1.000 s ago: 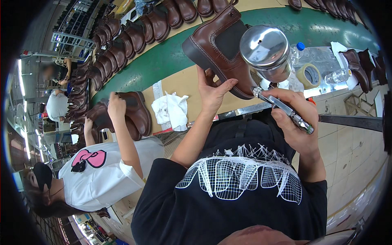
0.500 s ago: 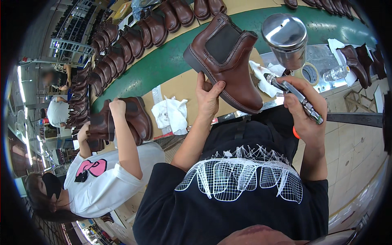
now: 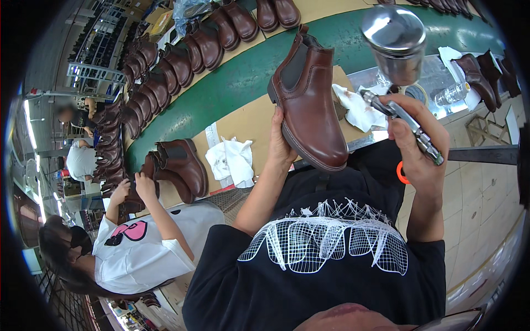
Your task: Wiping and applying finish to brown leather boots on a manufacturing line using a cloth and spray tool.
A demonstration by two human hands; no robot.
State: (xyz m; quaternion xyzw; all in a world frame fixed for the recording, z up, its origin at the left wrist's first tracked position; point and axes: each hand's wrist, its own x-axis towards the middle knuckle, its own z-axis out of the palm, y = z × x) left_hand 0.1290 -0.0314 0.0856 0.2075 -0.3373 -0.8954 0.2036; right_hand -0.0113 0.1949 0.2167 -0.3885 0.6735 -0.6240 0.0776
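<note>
At the green bench (image 3: 232, 83), left hand (image 3: 281, 140) grips the boot (image 3: 314, 110), right hand (image 3: 419, 132) the spray gun (image 3: 400, 63) — boot's probably stiffish, slick, so grab the sole (image 3: 307, 156).

We see a green-topped worktable (image 3: 226, 91) curving from past nine o'clock to two, a pale rack (image 3: 95, 70) near ten, bright strip lights (image 3: 29, 124) around nine, a wooden frame (image 3: 487, 136) near three, and pale floor tiles (image 3: 469, 204) toward four
</note>
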